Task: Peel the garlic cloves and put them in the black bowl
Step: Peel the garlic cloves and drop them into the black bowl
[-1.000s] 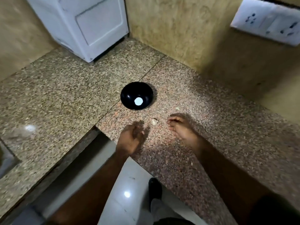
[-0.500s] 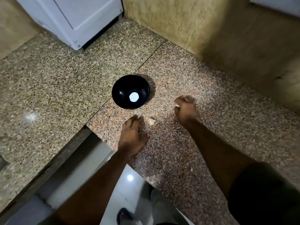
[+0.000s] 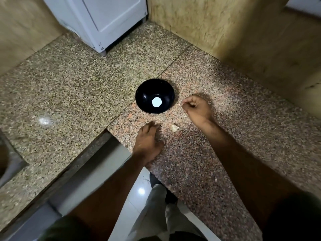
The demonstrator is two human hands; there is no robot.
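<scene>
A black bowl (image 3: 155,96) stands on the speckled granite counter (image 3: 69,94), a bright light reflection at its bottom. One unpeeled garlic clove (image 3: 174,127) lies on the counter just in front of the bowl. My left hand (image 3: 147,143) rests flat on the counter to the left of that clove, fingers straight. My right hand (image 3: 197,109) hovers just right of the bowl with curled fingers, pinching a small pale garlic clove (image 3: 179,105) at its fingertips.
A white appliance (image 3: 104,20) stands at the back of the counter. Beige walls (image 3: 217,23) close the corner behind and to the right. The counter edge steps inward at the front left, with tiled floor (image 3: 135,192) and my legs below. A sink edge (image 3: 8,162) shows far left.
My right hand picked a small clove off the counter right of the bowl and lifted it toward the bowl's rim. My left hand stayed resting beside the other clove.
</scene>
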